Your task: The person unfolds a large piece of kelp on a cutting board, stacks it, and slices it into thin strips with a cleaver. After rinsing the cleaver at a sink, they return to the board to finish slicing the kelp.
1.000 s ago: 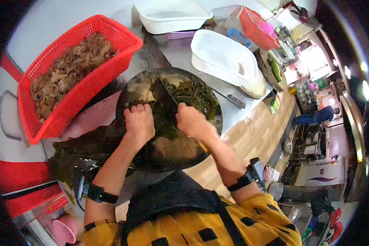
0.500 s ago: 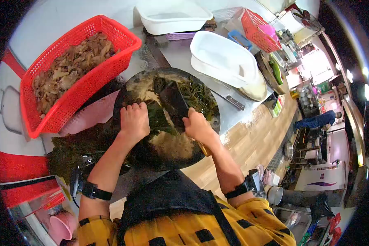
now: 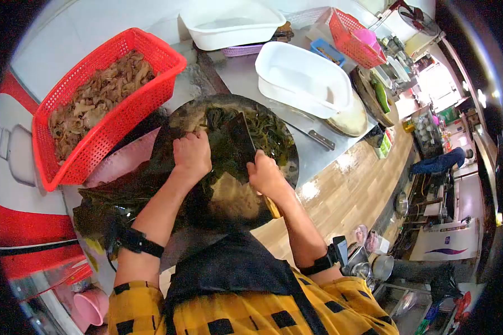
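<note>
On the round chopping board [image 3: 237, 201] lie dark green sheets that look like kelp [image 3: 131, 190], trailing off the board's left side. My left hand [image 3: 193, 155] rests on the sheets with its fingers curled down against them. In my right hand [image 3: 267, 176] is the handle of a cleaver [image 3: 243, 139]. Its dark blade stands over the board at the edge of the kelp, to the right of my left hand. Thin cut strips of kelp [image 3: 274, 137] are heaped to the right of the blade. The cutting edge's contact with the kelp is hidden.
A red basket [image 3: 109, 131] of brownish sliced food stands at the left. White tubs [image 3: 302, 78] are behind the board. A knife [image 3: 320, 139] lies on the counter at the right, near another board with a green vegetable [image 3: 381, 97]. Farther right, a person [image 3: 440, 162] bends over.
My left hand has shifted slightly right and up over the kelp. The cleaver blade has turned to a steeper, more edge-on angle and its handle has moved slightly left.
</note>
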`<state>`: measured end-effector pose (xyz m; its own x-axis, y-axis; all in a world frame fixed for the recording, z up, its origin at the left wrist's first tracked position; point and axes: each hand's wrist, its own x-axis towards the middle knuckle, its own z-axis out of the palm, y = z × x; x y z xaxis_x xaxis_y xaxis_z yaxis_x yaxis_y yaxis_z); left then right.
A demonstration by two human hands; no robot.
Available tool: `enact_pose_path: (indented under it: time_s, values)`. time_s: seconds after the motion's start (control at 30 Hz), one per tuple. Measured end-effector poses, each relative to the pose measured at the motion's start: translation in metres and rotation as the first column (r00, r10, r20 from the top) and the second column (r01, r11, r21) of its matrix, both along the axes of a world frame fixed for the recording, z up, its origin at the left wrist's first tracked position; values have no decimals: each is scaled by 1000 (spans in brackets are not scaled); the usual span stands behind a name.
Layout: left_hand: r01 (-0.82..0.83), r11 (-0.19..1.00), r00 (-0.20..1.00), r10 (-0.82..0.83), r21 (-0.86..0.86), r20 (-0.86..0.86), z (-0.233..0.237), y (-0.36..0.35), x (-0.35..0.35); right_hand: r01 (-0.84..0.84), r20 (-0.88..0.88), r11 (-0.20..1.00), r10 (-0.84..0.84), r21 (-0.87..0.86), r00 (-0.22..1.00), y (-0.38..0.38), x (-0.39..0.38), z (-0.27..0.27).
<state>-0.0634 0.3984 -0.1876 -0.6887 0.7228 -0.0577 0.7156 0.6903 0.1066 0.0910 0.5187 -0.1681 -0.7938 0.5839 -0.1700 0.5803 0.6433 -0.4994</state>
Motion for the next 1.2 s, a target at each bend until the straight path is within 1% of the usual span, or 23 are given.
enact_pose_path:
  time_s: [0.03, 0.07, 0.2, 0.27, 0.3, 0.37, 0.4, 0.43, 0.5, 0.57, 0.6, 0.63, 0.73, 0.83, 0.87, 0.9, 0.93, 0.97, 1.03, 1.07, 1.1, 1.17, 1.2]
  values:
    - [15, 1000, 995, -15, -2, -95, -5, -1, 2, 0, -15, 1000, 0, -29, 1000, 2, 0, -3]
    - [13, 1000, 997, -14, -7, -78, -11, -2, 3, 0, -23, 998, -1, -60, 1000, 3, 2, -5]
    - [22, 999, 996, -24, -25, -87, -4, -9, 8, 6, 12, 999, -5, -38, 1000, -8, -5, 8]
    - [107, 994, 993, -107, 9, 52, 10, -21, 2, 22, 69, 999, -20, -32, 997, -12, -8, 13]
    - [105, 994, 993, -105, 13, 51, 23, -26, -2, 20, 69, 999, -18, -28, 997, -12, -8, 11]
    - [120, 988, 971, -98, -92, 217, 43, -34, -12, -25, 37, 999, 24, 41, 999, -9, -7, 3]
    - [75, 986, 977, -42, -150, 211, 34, -36, -10, -26, 44, 999, 24, 42, 999, -10, -5, 5]
    - [73, 986, 975, -39, -148, 217, 26, -35, -7, -38, 51, 997, 35, 65, 998, -10, -5, 9]
    - [45, 988, 991, -26, -148, 129, 17, -32, -3, -57, 57, 994, 52, 91, 997, -10, -10, 27]
    - [55, 993, 994, -45, -104, 98, 10, -32, 1, -13, 107, 986, -5, 166, 994, -19, -10, 58]
    - [62, 989, 991, -45, -137, 122, 10, -29, -2, -10, 40, 980, 2, 200, 999, -24, -11, 77]
    - [68, 983, 988, -44, -168, 145, 10, -27, -4, -10, 40, 980, 2, 200, 999, -27, -12, 92]
    - [33, 987, 992, -12, -159, 128, 4, -22, -4, -52, -160, 962, 97, 268, 982, -28, -19, 117]
    - [22, 982, 991, 3, -186, 133, 7, -20, -3, -9, -97, 959, 38, 282, 995, -34, -31, 83]
    - [12, 983, 991, 13, -182, 136, 5, -21, -3, -101, 42, 948, 93, 302, 995, -28, -32, 48]
    - [40, 987, 994, -24, -155, 104, 2, -23, -2, -224, 146, 938, 191, 263, 971, -21, -28, 15]
    - [73, 988, 996, -64, -133, 67, -2, -24, -2, -218, 158, 941, 182, 257, 971, -17, -27, 10]
    - [59, 990, 997, -51, -131, 61, -3, -24, -5, -219, 164, 941, 181, 257, 970, -11, -29, 10]
    - [48, 989, 999, -44, -141, 30, -9, -23, -2, -164, 203, 961, 119, 224, 972, -15, -33, 47]
    - [40, 989, 999, -35, -140, 37, -7, -23, -3, -145, 131, 961, 116, 236, 985, -19, -31, 64]
    - [53, 991, 997, -46, -125, 58, -4, -25, -1, -146, 145, 962, 115, 229, 983, -22, -29, 64]
    - [68, 992, 996, -61, -105, 71, -2, -24, -1, -45, 56, 974, 33, 224, 998, -31, -35, 62]
    - [68, 992, 997, -63, -103, 50, -3, -24, 1, -144, 101, 964, 123, 226, 987, -28, -34, 32]
